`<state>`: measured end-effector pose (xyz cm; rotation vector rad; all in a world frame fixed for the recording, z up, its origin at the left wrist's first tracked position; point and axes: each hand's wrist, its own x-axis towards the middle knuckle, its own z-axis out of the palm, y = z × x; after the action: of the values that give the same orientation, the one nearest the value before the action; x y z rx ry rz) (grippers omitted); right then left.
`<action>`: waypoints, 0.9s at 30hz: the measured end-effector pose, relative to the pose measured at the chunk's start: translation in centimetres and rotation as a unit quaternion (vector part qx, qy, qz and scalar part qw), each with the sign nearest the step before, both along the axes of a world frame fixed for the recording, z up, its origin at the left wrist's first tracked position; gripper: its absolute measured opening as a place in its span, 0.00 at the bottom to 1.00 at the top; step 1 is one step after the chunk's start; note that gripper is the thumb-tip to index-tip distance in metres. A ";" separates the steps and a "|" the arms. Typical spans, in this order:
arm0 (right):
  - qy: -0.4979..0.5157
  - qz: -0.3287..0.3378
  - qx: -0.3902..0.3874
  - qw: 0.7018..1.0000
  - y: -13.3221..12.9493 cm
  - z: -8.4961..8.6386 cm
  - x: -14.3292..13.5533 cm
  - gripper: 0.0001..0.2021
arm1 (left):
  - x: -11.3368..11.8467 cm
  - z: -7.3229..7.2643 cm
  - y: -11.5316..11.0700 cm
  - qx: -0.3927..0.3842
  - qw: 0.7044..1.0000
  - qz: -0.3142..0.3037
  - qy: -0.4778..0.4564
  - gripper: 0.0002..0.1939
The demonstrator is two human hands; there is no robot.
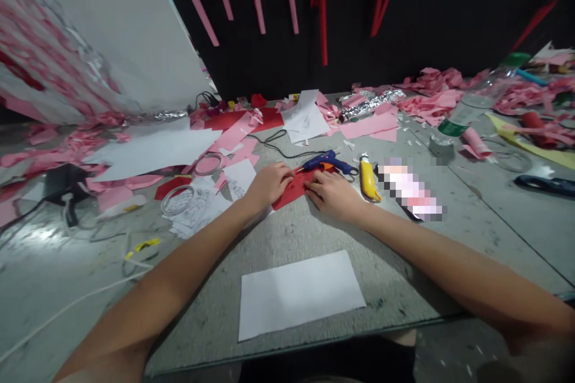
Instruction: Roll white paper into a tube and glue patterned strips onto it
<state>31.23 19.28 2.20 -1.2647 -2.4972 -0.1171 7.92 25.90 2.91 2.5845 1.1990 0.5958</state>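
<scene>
A piece of red paper [291, 192] lies on the table between my two hands. My left hand [271, 183] is at its left edge with the fingers bent together; what they pinch is too small to make out. On the right part of the red paper rests my right hand [335, 192], its fingers curled and what is under them hidden. Just beyond both hands lies a blue glue gun [320, 160] with a black cord. A yellow cutter [368, 178] is right of my right hand. A white paper rectangle [300, 296] lies nearer to me.
A blurred-out phone [411, 190] lies right of the cutter. Tape rolls [177, 200] and printed sheets [202, 206] are at left. Pink scraps [431, 96], a foil roll [372, 106] and a plastic bottle [476, 102] stand or lie farther back. A white cable [76, 301] crosses the left side.
</scene>
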 end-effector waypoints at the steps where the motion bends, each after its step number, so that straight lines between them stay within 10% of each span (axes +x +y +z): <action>1: 0.000 0.001 -0.003 1.000 0.0 0.0 0.0 0.17 | 0.1 0.0 0.1 0.001 1.000 0.002 0.000 0.11; 17: 0.003 0.010 0.004 1.000 -0.1 0.1 0.1 0.17 | -0.8 0.7 -0.8 -0.011 0.977 0.157 -0.146 0.08; 27: 0.023 0.003 0.019 1.000 -0.5 0.0 0.6 0.17 | -3.6 3.6 -12.5 -0.169 0.966 0.065 -0.185 0.14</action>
<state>31.86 18.75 2.23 -1.2295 -2.4485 -0.1323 4.34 13.40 6.47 2.0171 1.2212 0.7822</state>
